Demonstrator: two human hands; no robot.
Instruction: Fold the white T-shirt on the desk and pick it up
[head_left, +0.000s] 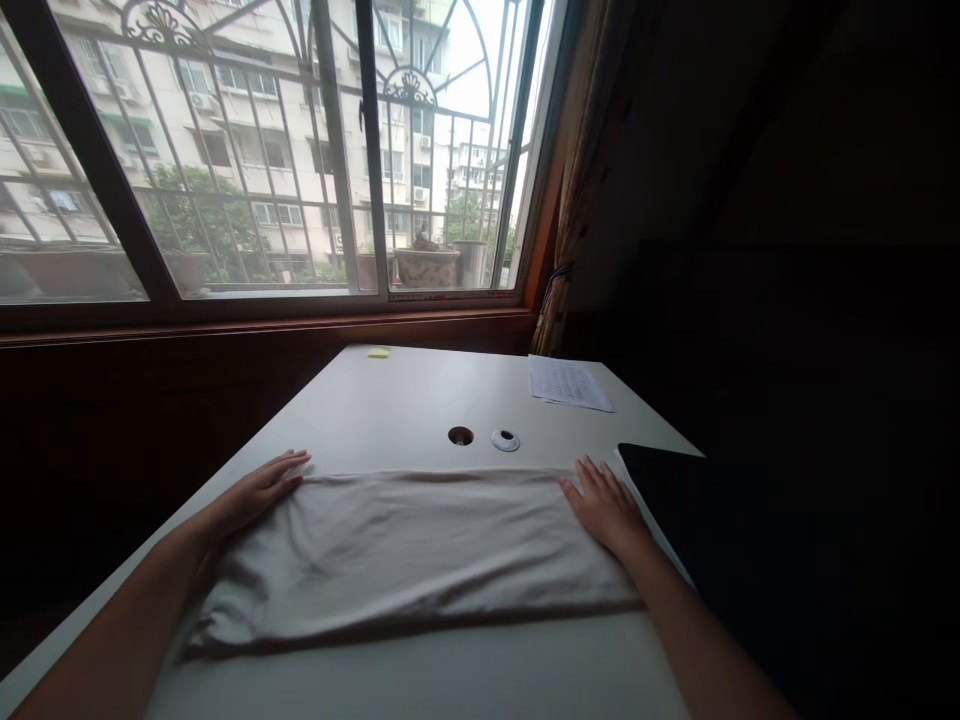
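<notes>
Of two bare hands, the left hand point(266, 485) comes first, its fingers stretched out and unclenched, resting along the far left corner of the one cloth point(435, 545). This single pale, folded piece lies on the near half of one white table point(465, 390), spanning the space between the hands. Its long axis runs from left to right, crosswise to the person, with the far edge nearly level and the near edge slanting so that the left end reaches closer to the person; that end is bunched, and neither end forms a clear tip. Beyond it, in order, come one yellow note point(379, 352), one round hole point(460, 436) and one white ring point(506, 440) just beside that hole. One set of papers point(570, 383) lies farther back; its sheet count I cannot tell. The right hand point(606, 508) is spread palm-down on the far right corner, gripping nothing. Last is one dark flat object point(660, 490), partly lost in shadow.
</notes>
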